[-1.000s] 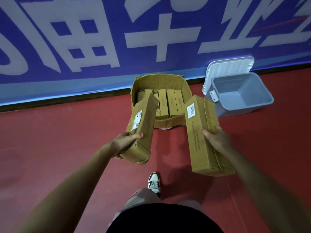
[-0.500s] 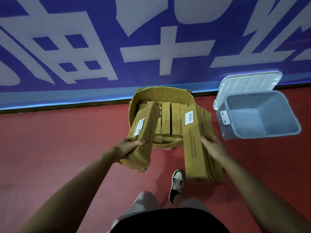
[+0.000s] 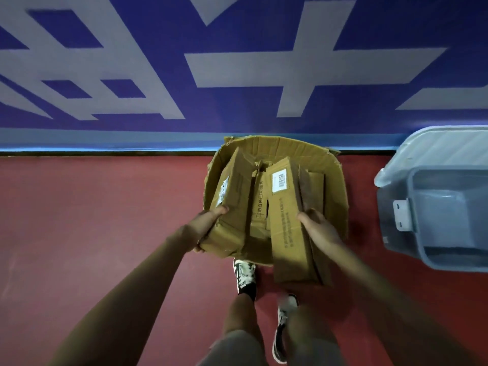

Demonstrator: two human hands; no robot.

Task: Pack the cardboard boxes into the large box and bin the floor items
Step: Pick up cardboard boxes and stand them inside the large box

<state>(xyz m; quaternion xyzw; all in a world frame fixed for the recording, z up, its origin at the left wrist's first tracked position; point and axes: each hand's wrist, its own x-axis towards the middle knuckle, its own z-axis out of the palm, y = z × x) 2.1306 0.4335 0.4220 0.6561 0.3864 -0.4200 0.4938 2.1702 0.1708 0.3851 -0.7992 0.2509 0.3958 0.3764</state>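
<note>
I'm on the packing step, with a long cardboard box in each of my hands. My left hand (image 3: 208,228) grips the near end of the left box (image 3: 233,204), thumb over its top edge. That box tilts up and away, so its far end hangs over the left side of the large box (image 3: 285,147).

My right hand (image 3: 320,229) is curled round the right edge of the right box (image 3: 286,225), the one with the barcode label. Its far end lies over the middle of the large box, while its near end overhangs the near rim above the red floor (image 3: 105,207).

The large box stands on the floor against the blue wall, its flaps ragged, with other long boxes already lying inside. One with printed characters (image 3: 260,199) shows between my two, and another (image 3: 315,188) lies at the right. I can't tell whether either held box touches those beneath.

Next, I judge, both boxes need to go down lengthwise alongside the packed ones. The right one must slide farther away to clear the near rim. Space looks tight, so I'd settle one at a time. The grey bin (image 3: 435,233), with its lid (image 3: 446,146) open, waits just right of the large box for the floor items. None of those show in my view.
</note>
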